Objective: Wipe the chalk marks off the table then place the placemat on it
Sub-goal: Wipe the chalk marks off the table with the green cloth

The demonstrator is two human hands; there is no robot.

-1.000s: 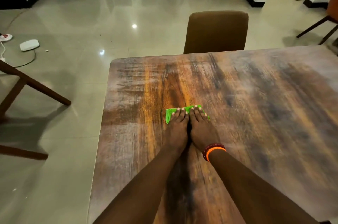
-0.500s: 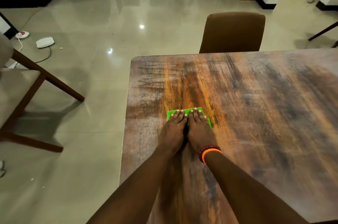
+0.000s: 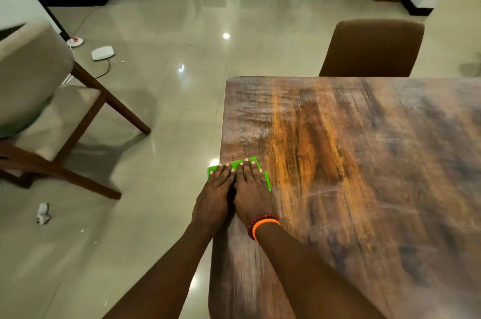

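Green cloth [image 3: 266,178] is lying at the table's [image 3: 364,162] left edge; I am pressing it with my left hand [image 3: 217,195] and right hand [image 3: 251,195] flat, fingers straight, side by side.

Both forearms bare, no sleeves in view. Two bands just behind the right hand [image 3: 251,195] at the wrist: orange band [image 3: 265,223] and dark red beaded bracelet [image 3: 256,221], touching. Left hand [image 3: 217,195] unadorned.

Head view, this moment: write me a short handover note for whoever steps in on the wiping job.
Left hand and right hand: both flat, fingers straight, side by side, pressing the green cloth onto the table.
Cloth sits at the table's left edge, one corner overhanging it.
Done: cannot tell; motion blur hides any chalk marks.
Left: finish wiping, then lay the placemat, which is not in view.
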